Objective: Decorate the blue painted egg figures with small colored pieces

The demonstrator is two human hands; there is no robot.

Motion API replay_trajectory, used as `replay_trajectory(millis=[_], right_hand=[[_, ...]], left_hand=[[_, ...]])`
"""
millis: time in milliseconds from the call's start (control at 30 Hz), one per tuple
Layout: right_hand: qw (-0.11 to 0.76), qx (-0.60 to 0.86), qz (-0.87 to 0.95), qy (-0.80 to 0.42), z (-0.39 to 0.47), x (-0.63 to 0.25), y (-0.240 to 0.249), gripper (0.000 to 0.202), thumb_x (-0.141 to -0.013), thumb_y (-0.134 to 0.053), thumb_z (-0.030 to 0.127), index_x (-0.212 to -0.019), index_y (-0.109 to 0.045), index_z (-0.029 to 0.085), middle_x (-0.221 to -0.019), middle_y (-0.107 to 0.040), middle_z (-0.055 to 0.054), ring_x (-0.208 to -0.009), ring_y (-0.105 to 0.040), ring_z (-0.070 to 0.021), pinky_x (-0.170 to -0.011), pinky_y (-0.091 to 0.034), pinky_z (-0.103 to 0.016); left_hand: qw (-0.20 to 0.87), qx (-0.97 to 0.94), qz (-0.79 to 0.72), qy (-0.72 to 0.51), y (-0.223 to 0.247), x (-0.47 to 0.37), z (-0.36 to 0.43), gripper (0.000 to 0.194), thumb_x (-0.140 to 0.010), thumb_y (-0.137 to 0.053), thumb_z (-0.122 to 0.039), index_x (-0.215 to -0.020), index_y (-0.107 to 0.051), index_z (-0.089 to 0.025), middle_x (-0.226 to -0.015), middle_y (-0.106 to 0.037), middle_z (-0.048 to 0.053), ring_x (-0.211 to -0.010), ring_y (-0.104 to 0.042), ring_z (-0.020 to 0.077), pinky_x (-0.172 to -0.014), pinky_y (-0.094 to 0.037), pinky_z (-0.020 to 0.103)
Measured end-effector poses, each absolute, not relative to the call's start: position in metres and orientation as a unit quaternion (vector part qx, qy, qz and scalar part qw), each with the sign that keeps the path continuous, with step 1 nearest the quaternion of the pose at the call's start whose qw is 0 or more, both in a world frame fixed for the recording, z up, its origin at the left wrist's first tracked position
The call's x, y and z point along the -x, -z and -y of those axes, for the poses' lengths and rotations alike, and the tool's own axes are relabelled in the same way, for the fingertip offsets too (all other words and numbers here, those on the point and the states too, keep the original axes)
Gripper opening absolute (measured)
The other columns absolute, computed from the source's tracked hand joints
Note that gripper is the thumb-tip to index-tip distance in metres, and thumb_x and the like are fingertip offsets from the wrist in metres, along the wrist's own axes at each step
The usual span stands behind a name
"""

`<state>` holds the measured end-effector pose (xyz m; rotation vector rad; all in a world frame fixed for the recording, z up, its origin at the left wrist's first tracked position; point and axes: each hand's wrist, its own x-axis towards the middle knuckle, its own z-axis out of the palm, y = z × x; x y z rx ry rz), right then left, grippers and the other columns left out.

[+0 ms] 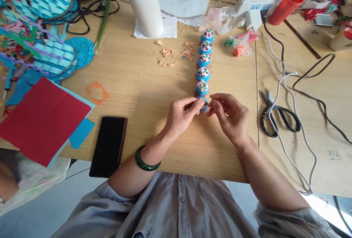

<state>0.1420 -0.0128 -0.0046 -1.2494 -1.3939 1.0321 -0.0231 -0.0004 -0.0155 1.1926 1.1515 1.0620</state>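
Several small domes [203, 72] stand in a row running away from me, each blue below with a pink top carrying black and green bits. The nearest dome [203, 109] is partly covered by my fingers, so its top is hidden. My left hand [183, 115] is closed in a pinch over it, a small dark piece at the fingertips and something dark green showing in the curled fingers. Close by on the right, my right hand [232, 119] has thumb and fingertips pressed together. Whatever it pinches is too small to name.
Black-handled scissors [280, 115] lie right, under a white cable [295, 110]. A phone [108, 146] rests at the front edge, beside red paper [45, 121]. Behind are orange shavings [168, 52], a white bottle [145, 7] and a red cup [286, 8]. Another person's arm [8, 183] shows lower left.
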Motion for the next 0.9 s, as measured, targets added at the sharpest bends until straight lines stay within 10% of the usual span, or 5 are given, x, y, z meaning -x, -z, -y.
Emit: replay_trajectory(millis=[300, 900], right_hand=[[0.451, 0.509, 0.440, -0.587, 0.0062, -0.1424, -0.0015, 0.043, -0.086, -0.073, 0.061, -0.082, -0.072, 0.018, -0.069, -0.070, -0.001, -0.052, -0.066, -0.0120, -0.053, -0.059, -0.026], [0.445, 0.496, 0.422, -0.615, 0.0067, -0.1416, 0.0000, 0.042, -0.084, -0.076, 0.059, -0.078, -0.072, 0.018, -0.071, -0.071, -0.002, -0.055, -0.066, -0.0113, -0.052, -0.059, -0.024]], left_hand=[[0.542, -0.479, -0.505, -0.471, 0.0117, 0.0212, 0.0005, 0.055, -0.088, -0.070, -0.061, -0.056, -0.054, -0.018, -0.056, -0.045, -0.003, -0.050, -0.032, 0.0074, -0.049, -0.025, 0.028], [0.566, -0.468, -0.478, -0.481, 0.0097, 0.0193, -0.0008, 0.042, -0.082, -0.077, -0.060, -0.075, -0.077, -0.018, -0.059, -0.049, -0.003, -0.055, -0.044, 0.0086, -0.055, -0.037, 0.026]])
